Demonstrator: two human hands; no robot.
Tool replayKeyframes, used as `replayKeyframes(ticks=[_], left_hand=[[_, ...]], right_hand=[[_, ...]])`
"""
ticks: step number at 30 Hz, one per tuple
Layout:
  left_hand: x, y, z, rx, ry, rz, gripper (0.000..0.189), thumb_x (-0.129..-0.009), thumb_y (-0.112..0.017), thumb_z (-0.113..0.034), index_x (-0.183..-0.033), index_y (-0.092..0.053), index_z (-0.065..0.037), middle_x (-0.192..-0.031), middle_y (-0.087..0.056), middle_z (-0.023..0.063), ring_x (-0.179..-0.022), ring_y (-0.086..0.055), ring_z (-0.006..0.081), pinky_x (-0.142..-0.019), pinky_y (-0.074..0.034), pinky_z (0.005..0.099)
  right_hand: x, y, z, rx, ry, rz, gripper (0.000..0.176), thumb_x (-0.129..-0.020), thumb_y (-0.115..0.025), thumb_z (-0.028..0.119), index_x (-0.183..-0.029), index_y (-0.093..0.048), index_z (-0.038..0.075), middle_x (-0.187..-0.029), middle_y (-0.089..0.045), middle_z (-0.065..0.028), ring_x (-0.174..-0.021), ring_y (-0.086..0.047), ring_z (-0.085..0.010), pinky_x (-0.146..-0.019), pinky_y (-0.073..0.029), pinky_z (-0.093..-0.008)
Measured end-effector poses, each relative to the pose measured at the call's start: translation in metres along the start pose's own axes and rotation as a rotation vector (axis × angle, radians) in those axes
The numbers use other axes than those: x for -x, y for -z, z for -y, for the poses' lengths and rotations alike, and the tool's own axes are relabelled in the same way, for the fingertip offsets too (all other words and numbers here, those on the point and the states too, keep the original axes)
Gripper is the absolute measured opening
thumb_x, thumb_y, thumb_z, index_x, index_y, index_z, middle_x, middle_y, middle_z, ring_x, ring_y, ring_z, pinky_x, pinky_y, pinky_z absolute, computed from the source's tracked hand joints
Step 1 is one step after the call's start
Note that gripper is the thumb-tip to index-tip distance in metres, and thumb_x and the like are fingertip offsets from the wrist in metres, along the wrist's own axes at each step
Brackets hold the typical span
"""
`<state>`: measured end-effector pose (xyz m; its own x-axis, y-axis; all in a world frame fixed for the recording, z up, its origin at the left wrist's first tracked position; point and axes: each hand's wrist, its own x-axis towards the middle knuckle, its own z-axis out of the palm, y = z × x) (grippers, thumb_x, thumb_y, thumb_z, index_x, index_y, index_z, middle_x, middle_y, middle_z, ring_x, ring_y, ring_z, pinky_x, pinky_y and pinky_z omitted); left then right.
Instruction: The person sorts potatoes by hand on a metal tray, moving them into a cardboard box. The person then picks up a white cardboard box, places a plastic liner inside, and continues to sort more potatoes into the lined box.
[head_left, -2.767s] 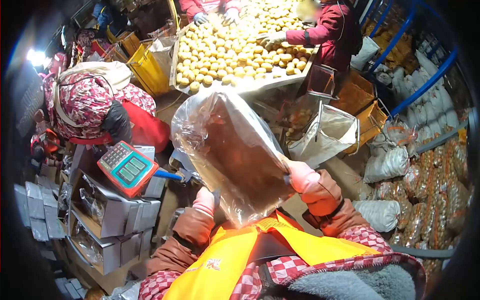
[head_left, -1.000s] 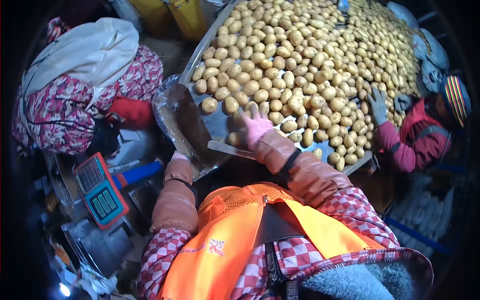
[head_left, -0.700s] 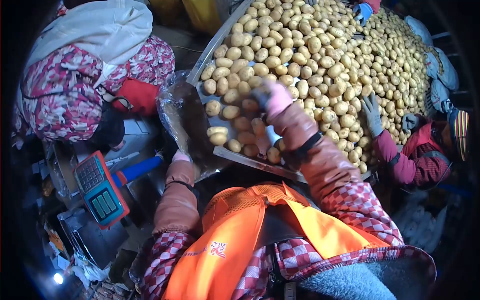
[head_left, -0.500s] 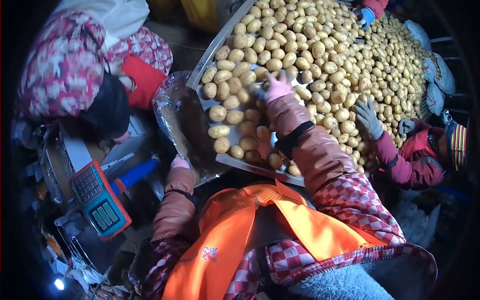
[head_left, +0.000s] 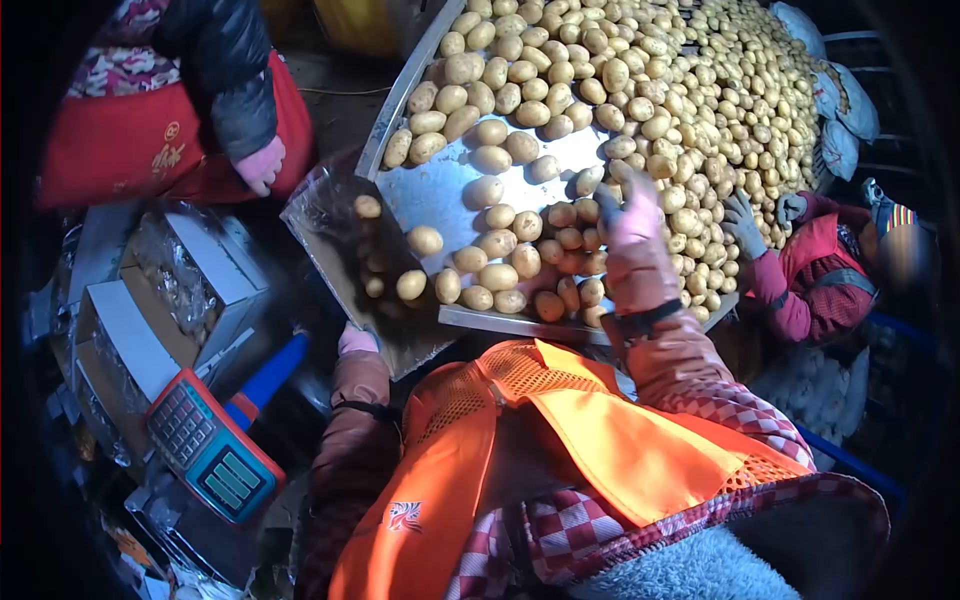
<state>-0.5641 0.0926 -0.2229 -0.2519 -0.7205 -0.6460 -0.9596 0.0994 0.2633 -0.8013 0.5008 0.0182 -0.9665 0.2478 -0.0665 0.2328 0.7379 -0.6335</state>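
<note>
Potatoes (head_left: 590, 60) cover much of a metal table (head_left: 425, 195), with bare metal showing near its left corner. My right hand (head_left: 630, 212), in a pink and grey glove, is over the potatoes near the middle; motion smears its fingers. At the table's left corner stands a cardboard box (head_left: 335, 245) lined with clear plastic. Several potatoes are inside it, blurred, and one (head_left: 411, 285) is at its edge. My left hand (head_left: 358, 340), in a pink glove, is closed on the box's near rim.
A person in a red apron (head_left: 130, 150) stands at the upper left. Another person's grey-gloved hand (head_left: 743, 226) touches potatoes on the right. Open cartons (head_left: 215, 250) and a scale with a keypad (head_left: 215, 445) are at the left. Filled bags (head_left: 845, 110) lie at the far right.
My right hand has moved right, away from the box. Potatoes have dropped into the box and more bare metal shows. The person at the left has straightened up.
</note>
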Motion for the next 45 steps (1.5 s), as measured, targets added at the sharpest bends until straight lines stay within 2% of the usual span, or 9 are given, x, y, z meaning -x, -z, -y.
replayKeyframes(ticks=[3,9,19,25,28,36,39,43,45], left_hand=[[-0.001,-0.001,0.000,0.000,-0.003,0.006,0.043,-0.090,-0.064,-0.018,-0.132,-0.058,-0.008,-0.122,-0.063,0.0156,-0.108,-0.060,0.0334,-0.094,-0.047,0.0417],[-0.001,-0.004,-0.007,-0.014,-0.038,0.001,0.043,-0.090,-0.063,-0.018,-0.132,-0.058,-0.008,-0.123,-0.063,0.0162,-0.109,-0.060,0.0337,-0.095,-0.047,0.0419],[0.005,0.009,-0.016,-0.036,-0.048,-0.058,0.043,-0.091,-0.063,-0.018,-0.132,-0.058,-0.008,-0.123,-0.063,0.0171,-0.111,-0.059,0.0342,-0.096,-0.047,0.0423],[0.007,0.005,-0.025,-0.029,-0.031,-0.069,0.043,-0.091,-0.062,-0.018,-0.132,-0.058,-0.008,-0.124,-0.062,0.0176,-0.111,-0.059,0.0346,-0.096,-0.046,0.0425],[0.007,0.004,-0.024,-0.024,-0.008,-0.074,0.043,-0.091,-0.062,-0.018,-0.133,-0.058,-0.008,-0.124,-0.062,0.0179,-0.112,-0.059,0.0347,-0.096,-0.046,0.0426],[0.010,0.007,-0.030,-0.013,-0.013,-0.077,0.043,-0.091,-0.062,-0.018,-0.133,-0.058,-0.008,-0.124,-0.062,0.0186,-0.113,-0.059,0.0351,-0.097,-0.046,0.0429],[0.014,0.011,-0.024,-0.017,-0.012,-0.082,0.043,-0.091,-0.062,-0.018,-0.133,-0.058,-0.008,-0.125,-0.062,0.0189,-0.113,-0.058,0.0353,-0.097,-0.046,0.0430],[0.011,0.007,-0.024,-0.018,-0.033,-0.071,0.043,-0.091,-0.061,-0.018,-0.133,-0.058,-0.008,-0.125,-0.061,0.0193,-0.114,-0.058,0.0355,-0.098,-0.046,0.0432],[0.007,0.005,-0.022,-0.018,-0.033,-0.059,0.043,-0.091,-0.061,-0.018,-0.133,-0.058,-0.008,-0.125,-0.061,0.0195,-0.114,-0.058,0.0356,-0.098,-0.046,0.0433]], right_hand=[[0.007,-0.021,-0.105,0.289,-0.096,-0.188,0.072,-0.078,-0.081,0.039,-0.139,-0.054,0.012,-0.150,-0.031,-0.0287,-0.132,-0.042,-0.0446,-0.107,-0.044,-0.0442],[0.036,-0.067,0.003,0.320,-0.114,0.259,0.083,-0.070,-0.079,0.060,-0.140,-0.055,0.022,-0.155,-0.020,-0.0325,-0.137,-0.036,-0.0498,-0.109,-0.043,-0.0465],[-0.041,-0.094,0.001,-0.651,0.091,0.858,0.066,-0.082,-0.076,0.036,-0.142,-0.052,0.021,-0.126,-0.064,-0.0172,-0.116,-0.062,-0.0300,-0.099,-0.049,-0.0397],[-0.128,0.000,-0.035,0.309,0.068,-0.067,0.061,-0.080,-0.074,0.049,-0.136,-0.058,0.031,-0.146,-0.043,-0.0179,-0.128,-0.047,-0.0384,-0.108,-0.036,-0.0543],[-0.128,0.003,-0.017,0.575,-0.114,0.162,0.066,-0.079,-0.070,0.060,-0.137,-0.057,0.029,-0.159,-0.015,-0.0159,-0.141,-0.026,-0.0464,-0.114,-0.029,-0.0520],[-0.039,-0.111,0.017,0.569,0.488,0.214,0.047,-0.086,-0.062,0.044,-0.124,-0.061,0.015,-0.133,-0.052,-0.0171,-0.134,-0.032,-0.0434,-0.105,-0.025,-0.0728],[0.022,-0.148,0.026,0.224,0.430,0.354,0.063,-0.081,-0.072,0.042,-0.137,-0.053,0.022,-0.155,-0.025,-0.0233,-0.132,-0.035,-0.0546,-0.108,-0.039,-0.0547],[0.030,-0.084,0.016,-0.105,0.461,0.635,0.054,-0.089,-0.069,0.038,-0.136,-0.054,0.017,-0.135,-0.053,-0.0226,-0.122,-0.055,-0.0360,-0.103,-0.045,-0.0454],[0.028,-0.014,0.019,-0.291,0.004,0.609,0.048,-0.093,-0.065,0.034,-0.134,-0.056,0.011,-0.125,-0.062,-0.0173,-0.105,-0.063,-0.0331,-0.089,-0.052,-0.0441]])
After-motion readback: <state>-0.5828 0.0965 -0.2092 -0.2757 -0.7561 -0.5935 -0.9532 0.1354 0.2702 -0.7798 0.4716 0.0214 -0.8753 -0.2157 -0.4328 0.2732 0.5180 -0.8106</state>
